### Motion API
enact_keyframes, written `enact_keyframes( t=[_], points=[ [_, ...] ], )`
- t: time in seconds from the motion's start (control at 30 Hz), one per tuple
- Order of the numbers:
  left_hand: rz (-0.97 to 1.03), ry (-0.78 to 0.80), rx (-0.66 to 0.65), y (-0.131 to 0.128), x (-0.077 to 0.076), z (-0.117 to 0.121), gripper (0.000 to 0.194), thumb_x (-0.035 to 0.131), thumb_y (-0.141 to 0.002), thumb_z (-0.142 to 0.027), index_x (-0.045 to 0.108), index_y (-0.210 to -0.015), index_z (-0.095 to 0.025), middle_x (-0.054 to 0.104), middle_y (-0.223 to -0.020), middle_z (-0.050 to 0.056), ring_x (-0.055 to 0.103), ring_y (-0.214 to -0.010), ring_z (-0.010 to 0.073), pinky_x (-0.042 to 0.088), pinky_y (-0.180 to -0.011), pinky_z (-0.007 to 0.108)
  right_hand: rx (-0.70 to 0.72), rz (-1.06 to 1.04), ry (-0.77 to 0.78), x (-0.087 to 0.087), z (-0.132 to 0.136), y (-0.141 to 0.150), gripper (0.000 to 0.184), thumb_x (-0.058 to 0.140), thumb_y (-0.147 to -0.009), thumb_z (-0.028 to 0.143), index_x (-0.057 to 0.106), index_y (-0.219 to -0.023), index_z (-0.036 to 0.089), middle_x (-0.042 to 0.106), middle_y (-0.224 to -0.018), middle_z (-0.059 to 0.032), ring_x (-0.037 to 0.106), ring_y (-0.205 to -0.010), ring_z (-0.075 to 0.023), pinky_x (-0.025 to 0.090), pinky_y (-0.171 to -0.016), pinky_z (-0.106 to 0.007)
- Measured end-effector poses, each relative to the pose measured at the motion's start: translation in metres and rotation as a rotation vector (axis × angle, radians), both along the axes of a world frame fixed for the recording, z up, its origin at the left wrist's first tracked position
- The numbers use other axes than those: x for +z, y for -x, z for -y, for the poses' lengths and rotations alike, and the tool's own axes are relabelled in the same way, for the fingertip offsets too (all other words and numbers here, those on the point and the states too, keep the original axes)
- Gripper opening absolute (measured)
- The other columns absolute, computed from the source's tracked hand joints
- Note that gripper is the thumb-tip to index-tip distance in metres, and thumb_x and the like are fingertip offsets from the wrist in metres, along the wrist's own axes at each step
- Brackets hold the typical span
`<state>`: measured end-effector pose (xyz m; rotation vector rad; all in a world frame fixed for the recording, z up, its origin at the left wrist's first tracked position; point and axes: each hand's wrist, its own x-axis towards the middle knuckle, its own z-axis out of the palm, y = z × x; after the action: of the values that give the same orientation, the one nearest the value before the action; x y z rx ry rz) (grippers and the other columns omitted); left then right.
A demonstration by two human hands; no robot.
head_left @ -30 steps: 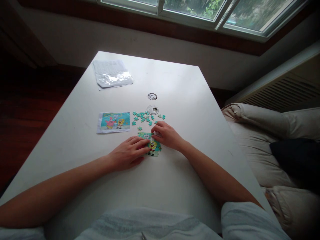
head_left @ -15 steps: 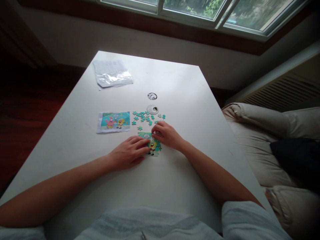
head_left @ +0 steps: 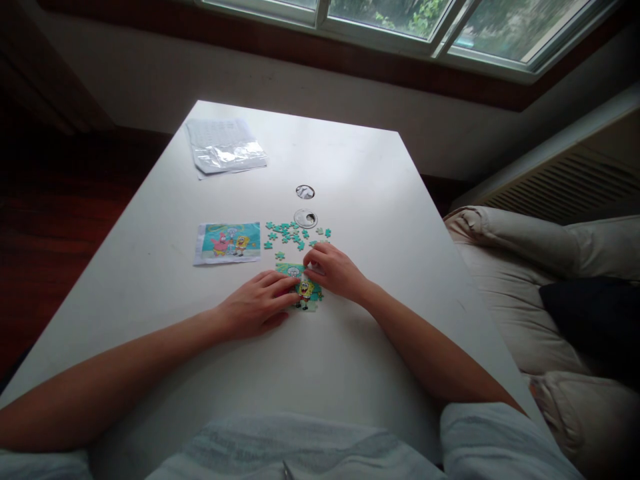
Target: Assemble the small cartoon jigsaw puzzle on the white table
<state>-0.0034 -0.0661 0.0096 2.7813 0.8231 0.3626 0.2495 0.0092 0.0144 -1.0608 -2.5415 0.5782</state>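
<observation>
A partly joined jigsaw puzzle (head_left: 306,291) with cartoon figures lies flat on the white table. My left hand (head_left: 260,300) rests on its left side, fingers stretched out and covering part of the picture. At the puzzle's upper right edge, my right hand (head_left: 331,268) is closed in a pinch on a puzzle piece, mostly hidden by the fingertips. Several loose green puzzle pieces (head_left: 285,233) are scattered just beyond both hands. To their left lies a reference picture (head_left: 229,243) showing pink, teal and yellow cartoon characters.
Two round inset holes (head_left: 305,218) are in the tabletop behind the loose pieces. Papers in a clear plastic sleeve (head_left: 227,148) lie at the table's far left corner. A beige sofa (head_left: 500,287) stands along the right side, and a window (head_left: 390,17) is beyond the table.
Both hands stay in nearly the same place on the puzzle. The view has shifted very slightly; the loose pieces have not moved visibly.
</observation>
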Motion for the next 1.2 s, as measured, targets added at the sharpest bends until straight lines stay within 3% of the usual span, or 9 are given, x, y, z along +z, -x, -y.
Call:
enact_keyframes(
  t=[0.27,0.7,1.03,1.2],
  points=[
    [-0.007,-0.002,0.002,0.0,-0.001,0.0,0.04,0.056,-0.096,-0.027,0.056,-0.136,-0.022,0.05,-0.15,0.01,0.047,-0.132,0.0302,0.04,-0.114,0.049,-0.021,0.013,0.04,0.003,0.001,0.003,0.003,0.063,-0.09,0.02,0.061,-0.092,0.021,0.059,-0.084,-0.0018,0.051,-0.083,-0.0177,0.038,-0.077,-0.028],
    [-0.014,-0.009,0.0,0.0,0.0,0.0,0.04,0.057,-0.096,-0.026,0.057,-0.136,-0.022,0.05,-0.15,0.01,0.047,-0.132,0.0301,0.039,-0.115,0.049,-0.058,-0.082,0.042,-0.01,-0.006,-0.001,0.008,0.058,-0.089,0.017,0.065,-0.088,0.022,0.059,-0.076,0.0003,0.051,-0.074,-0.0149,0.036,-0.07,-0.025],
    [-0.01,0.006,0.003,0.001,-0.001,0.001,0.042,0.056,-0.097,-0.027,0.055,-0.138,-0.023,0.049,-0.151,0.01,0.046,-0.134,0.0295,0.039,-0.116,0.049,-0.333,-0.197,-0.079,-0.015,-0.025,-0.016,0.011,0.057,-0.091,0.021,0.067,-0.091,0.022,0.06,-0.075,-0.0007,0.053,-0.071,-0.0162,0.041,-0.07,-0.028],
    [-0.005,0.015,0.001,0.001,0.0,0.001,0.041,0.056,-0.097,-0.027,0.056,-0.137,-0.023,0.049,-0.152,0.01,0.047,-0.134,0.0293,0.039,-0.115,0.05,-0.38,-0.172,-0.118,-0.021,-0.033,-0.024,0.014,0.056,-0.09,0.017,0.068,-0.093,0.022,0.063,-0.082,-0.0029,0.056,-0.079,-0.0189,0.044,-0.076,-0.031]
  ],
)
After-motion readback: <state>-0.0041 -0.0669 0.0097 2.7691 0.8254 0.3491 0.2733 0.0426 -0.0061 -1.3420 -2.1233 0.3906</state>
